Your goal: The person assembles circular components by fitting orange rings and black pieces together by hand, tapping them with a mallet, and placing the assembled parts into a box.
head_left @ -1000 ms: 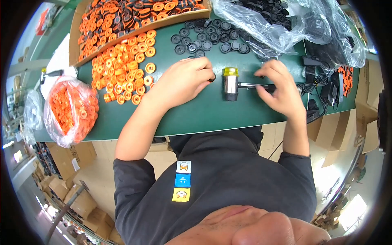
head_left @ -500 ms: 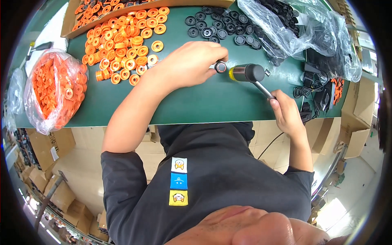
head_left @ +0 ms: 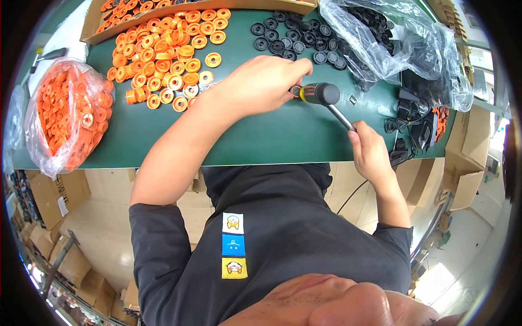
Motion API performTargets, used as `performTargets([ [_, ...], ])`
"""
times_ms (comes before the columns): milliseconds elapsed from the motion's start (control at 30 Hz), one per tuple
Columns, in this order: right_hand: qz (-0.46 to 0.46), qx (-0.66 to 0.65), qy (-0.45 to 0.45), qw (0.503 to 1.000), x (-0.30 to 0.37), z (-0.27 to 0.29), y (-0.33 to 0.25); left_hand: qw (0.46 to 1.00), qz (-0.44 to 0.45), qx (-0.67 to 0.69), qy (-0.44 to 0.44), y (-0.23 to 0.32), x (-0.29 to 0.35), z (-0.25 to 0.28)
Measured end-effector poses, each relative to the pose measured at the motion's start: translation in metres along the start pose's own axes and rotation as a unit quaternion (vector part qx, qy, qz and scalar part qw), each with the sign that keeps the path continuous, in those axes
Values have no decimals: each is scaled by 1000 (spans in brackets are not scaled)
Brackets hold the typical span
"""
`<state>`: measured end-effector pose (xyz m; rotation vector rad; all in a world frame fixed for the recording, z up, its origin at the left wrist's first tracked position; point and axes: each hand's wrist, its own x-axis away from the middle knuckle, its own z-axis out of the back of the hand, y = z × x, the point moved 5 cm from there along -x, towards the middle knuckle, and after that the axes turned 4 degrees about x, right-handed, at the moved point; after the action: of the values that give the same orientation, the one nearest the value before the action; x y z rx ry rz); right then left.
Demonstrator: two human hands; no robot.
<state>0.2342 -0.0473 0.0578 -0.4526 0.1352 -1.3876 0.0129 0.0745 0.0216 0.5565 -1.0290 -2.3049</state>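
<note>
Over the middle of the green table, my left hand (head_left: 263,86) is closed, pinching a small round part (head_left: 295,91) with a dark end and an orange edge. My fingers hide much of it. My right hand (head_left: 370,149) grips the metal handle of a mallet (head_left: 328,93) with a black and yellow head. The yellow face of that head is up against the small part, or very close; which one I cannot tell. Left of my left hand lies a heap of orange rings (head_left: 163,51). Beyond it are loose black round caps (head_left: 293,37).
A clear bag of orange parts (head_left: 103,122) stands at the table's left edge. A cardboard box (head_left: 147,20) with orange parts lies at the back. On the right are a clear bag (head_left: 405,54) of black parts and a black cable (head_left: 405,122). A small dark piece (head_left: 353,100) lies near the mallet.
The mallet head has moved left, closing the gap to the small part in my left hand. My right hand has gone left with it. My left hand keeps its pinch.
</note>
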Motion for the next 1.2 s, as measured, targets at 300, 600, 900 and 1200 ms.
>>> performTargets([
  [300, 13, -31, 9, 999, 6, 5, -7, 1000, -9, -5, -16, 1, 2, 6],
  [600, 20, -24, 35, 999, 5, 2, -5, 999, 14, 4, -31, 1, 4, 6],
  [900, -96, -54, 116, 987, 20, 11, 72, 999, -22, -21, -18, 6, 1, 3],
  [1200, 122, 75, 202, 969, -10, 34, 61, 995, -46, 49, 70, 10, -8, 38],
])
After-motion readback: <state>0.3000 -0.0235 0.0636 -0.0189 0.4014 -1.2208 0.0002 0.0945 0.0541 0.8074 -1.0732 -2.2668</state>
